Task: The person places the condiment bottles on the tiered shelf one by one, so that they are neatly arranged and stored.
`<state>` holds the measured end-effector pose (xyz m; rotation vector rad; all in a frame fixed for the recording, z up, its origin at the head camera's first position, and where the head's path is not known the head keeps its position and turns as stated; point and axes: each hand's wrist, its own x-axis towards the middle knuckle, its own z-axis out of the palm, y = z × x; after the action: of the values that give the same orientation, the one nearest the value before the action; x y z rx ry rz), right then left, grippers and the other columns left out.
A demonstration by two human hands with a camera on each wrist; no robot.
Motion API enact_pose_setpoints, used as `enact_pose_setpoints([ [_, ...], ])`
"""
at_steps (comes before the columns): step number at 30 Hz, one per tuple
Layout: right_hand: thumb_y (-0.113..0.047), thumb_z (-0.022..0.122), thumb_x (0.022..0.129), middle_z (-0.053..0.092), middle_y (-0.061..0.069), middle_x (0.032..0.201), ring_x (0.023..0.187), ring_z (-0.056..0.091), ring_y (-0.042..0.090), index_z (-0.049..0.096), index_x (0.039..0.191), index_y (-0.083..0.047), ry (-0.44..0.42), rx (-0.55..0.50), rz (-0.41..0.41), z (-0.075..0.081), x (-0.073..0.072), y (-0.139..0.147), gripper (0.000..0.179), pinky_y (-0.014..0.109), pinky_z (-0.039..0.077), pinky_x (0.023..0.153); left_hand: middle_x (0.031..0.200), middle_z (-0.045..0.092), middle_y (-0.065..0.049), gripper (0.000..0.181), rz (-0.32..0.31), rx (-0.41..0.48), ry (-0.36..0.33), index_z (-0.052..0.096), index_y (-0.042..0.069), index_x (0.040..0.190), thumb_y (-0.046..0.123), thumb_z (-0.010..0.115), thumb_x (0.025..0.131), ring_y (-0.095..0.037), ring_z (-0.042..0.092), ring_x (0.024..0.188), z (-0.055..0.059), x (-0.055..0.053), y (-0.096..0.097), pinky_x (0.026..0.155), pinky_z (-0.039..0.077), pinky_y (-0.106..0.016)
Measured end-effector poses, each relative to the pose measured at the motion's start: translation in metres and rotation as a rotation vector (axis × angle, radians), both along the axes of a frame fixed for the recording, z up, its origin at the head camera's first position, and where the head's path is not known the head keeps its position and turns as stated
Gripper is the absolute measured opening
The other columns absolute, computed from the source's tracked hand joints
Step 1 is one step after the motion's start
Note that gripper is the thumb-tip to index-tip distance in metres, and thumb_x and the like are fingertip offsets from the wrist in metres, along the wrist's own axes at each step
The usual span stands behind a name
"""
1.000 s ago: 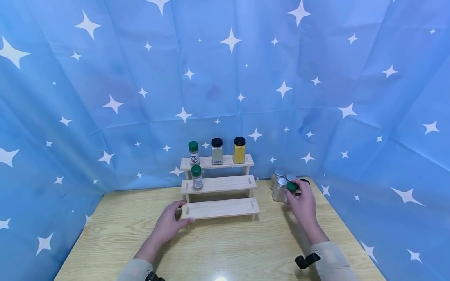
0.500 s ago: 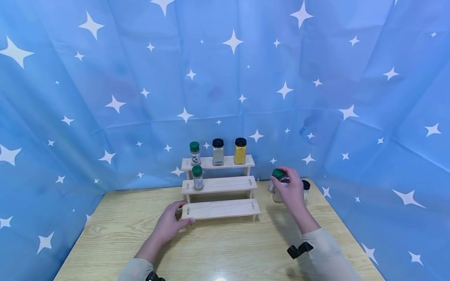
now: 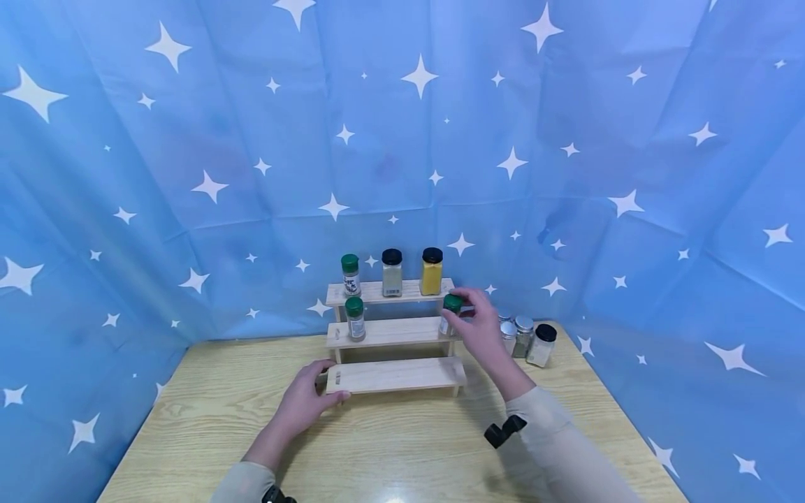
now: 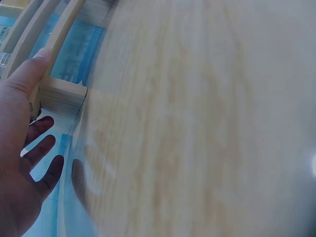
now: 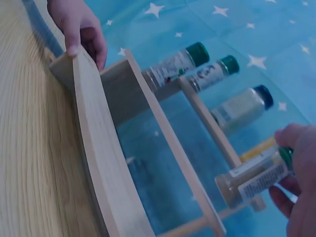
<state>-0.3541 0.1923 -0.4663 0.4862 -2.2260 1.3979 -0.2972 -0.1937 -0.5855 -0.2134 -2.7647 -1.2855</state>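
"Right hand (image 3: pixel 483 328)?"
"I see its curled fingers pinching a green-capped spice jar (image 3: pixel 449 316), at three o'clock on the three-tier wooden rack (image 3: pixel 393 375)."
"Left hand (image 3: pixel 305 398)?"
"Half spread, gripping its eight-o'clock end."

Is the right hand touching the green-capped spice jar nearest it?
Touching: the right wrist view shows the right hand gripping that green-capped spice jar around its cap end.
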Motion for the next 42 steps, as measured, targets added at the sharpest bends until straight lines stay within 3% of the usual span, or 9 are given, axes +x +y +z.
enact_pose_setpoints([
  [5, -0.020, 0.086, 0.101, 0.068, 0.005, 0.124, 0.110, 0.069, 0.027, 0.071, 0.136, -0.008, -0.033, -0.006, 0.026, 0.002, -0.003, -0.016, 0.040, 0.037, 0.065, 0.091, 0.156, 0.060, -0.016, 0.076, 0.002, -0.004, 0.001, 0.064, 0.014, 0.150, 0.047, 0.095, 0.088, -0.042, 0.055, 0.145, -0.001, 0.000, 0.000, 0.116, 0.050, -0.064],
  [12, -0.013, 0.086, 0.100, 0.068, 0.007, 0.126, 0.110, 0.071, 0.026, 0.069, 0.137, -0.003, -0.043, 0.016, 0.110, 0.001, -0.009, -0.038, 0.042, 0.040, 0.066, 0.092, 0.156, 0.060, -0.015, 0.076, 0.000, 0.003, 0.008, 0.065, 0.015, 0.150, 0.046, 0.095, 0.088, -0.041, 0.056, 0.145, -0.001, 0.000, -0.001, 0.115, 0.052, -0.063],
  [22, -0.016, 0.086, 0.100, 0.068, 0.005, 0.126, 0.107, 0.072, 0.023, 0.069, 0.139, -0.003, -0.035, 0.080, 0.171, 0.000, -0.013, -0.063, 0.045, 0.035, 0.066, 0.091, 0.154, 0.062, -0.014, 0.074, 0.000, 0.001, 0.018, 0.066, 0.016, 0.148, 0.045, 0.096, 0.087, -0.040, 0.057, 0.143, 0.001, 0.000, -0.002, 0.115, 0.053, -0.062],
  [42, -0.017, 0.085, 0.101, 0.067, 0.001, 0.133, 0.116, 0.068, 0.019, 0.070, 0.140, -0.014, -0.109, 0.091, 0.192, 0.003, -0.020, -0.090, 0.043, 0.035, 0.065, 0.095, 0.154, 0.062, -0.013, 0.074, -0.005, 0.000, 0.015, 0.065, 0.016, 0.149, 0.045, 0.095, 0.088, -0.038, 0.058, 0.142, -0.001, -0.001, -0.002, 0.113, 0.054, -0.061],
])
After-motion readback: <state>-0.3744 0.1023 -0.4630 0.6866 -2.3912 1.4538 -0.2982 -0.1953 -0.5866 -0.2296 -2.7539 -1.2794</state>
